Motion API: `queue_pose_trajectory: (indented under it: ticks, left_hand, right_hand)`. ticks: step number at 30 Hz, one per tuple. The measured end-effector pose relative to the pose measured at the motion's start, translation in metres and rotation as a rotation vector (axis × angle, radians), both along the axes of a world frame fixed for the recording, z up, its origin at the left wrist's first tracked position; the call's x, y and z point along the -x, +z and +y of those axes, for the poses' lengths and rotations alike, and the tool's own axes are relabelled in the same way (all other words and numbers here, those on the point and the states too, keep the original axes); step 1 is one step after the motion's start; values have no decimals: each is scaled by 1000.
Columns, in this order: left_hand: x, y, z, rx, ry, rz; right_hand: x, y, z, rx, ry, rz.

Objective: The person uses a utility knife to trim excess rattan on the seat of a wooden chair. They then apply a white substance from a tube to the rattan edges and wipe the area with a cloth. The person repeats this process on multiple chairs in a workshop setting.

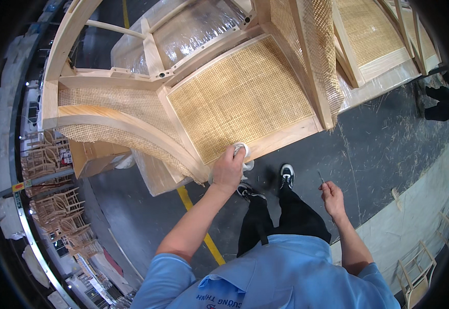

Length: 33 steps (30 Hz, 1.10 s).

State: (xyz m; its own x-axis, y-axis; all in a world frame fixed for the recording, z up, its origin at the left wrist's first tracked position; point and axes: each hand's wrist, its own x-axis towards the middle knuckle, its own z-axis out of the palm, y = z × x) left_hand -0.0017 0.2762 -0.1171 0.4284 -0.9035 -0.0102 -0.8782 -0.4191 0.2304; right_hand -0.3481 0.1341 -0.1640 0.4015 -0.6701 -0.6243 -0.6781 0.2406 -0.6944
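Observation:
A pale wooden chair frame [283,135] with woven cane panels stands in front of me. My left hand [228,171] is closed around a white cloth [242,149] at the front rail of the seat, touching the wood. The square cane seat panel [240,95] lies just beyond it. To the left, a curved wooden arm [126,123] carries cane webbing with a ragged edge. Away from the chair, my right hand [332,198] hangs over the floor with its fingers closed on a thin, slim tool [321,177]. Its exact kind is too small to make out.
Another cane-seated chair [371,38] adjoins on the right. Plastic-wrapped furniture [193,31] sits behind, and a cardboard box [98,154] below the left arm. Stacked wooden chairs [62,206] line the left side. Scraps litter the dark floor [374,149], which bears a yellow line [204,229].

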Motion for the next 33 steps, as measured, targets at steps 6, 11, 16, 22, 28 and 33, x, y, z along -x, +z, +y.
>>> queue_pose_trajectory:
  ticks: [6,11,16,22,28,33]
  left_hand:
    - [7,6,10,34,54,-32]
    - [31,-3,-2,86,167,-16]
    - [36,-5,1,99,219,-1]
    - [22,4,37,103,319,67]
    - [21,-6,34,157,308,55]
    - [20,-6,33,101,290,13]
  right_hand:
    - [1,2,0,-10,-25,11]
    - [3,1,4,16,-20,11]
    - [-8,-7,11,8,37,1]
    - [-83,27,7,60,279,-117]
    - [-180,44,2,253,536,-207]
    - [-207,42,4,267,589,-143]
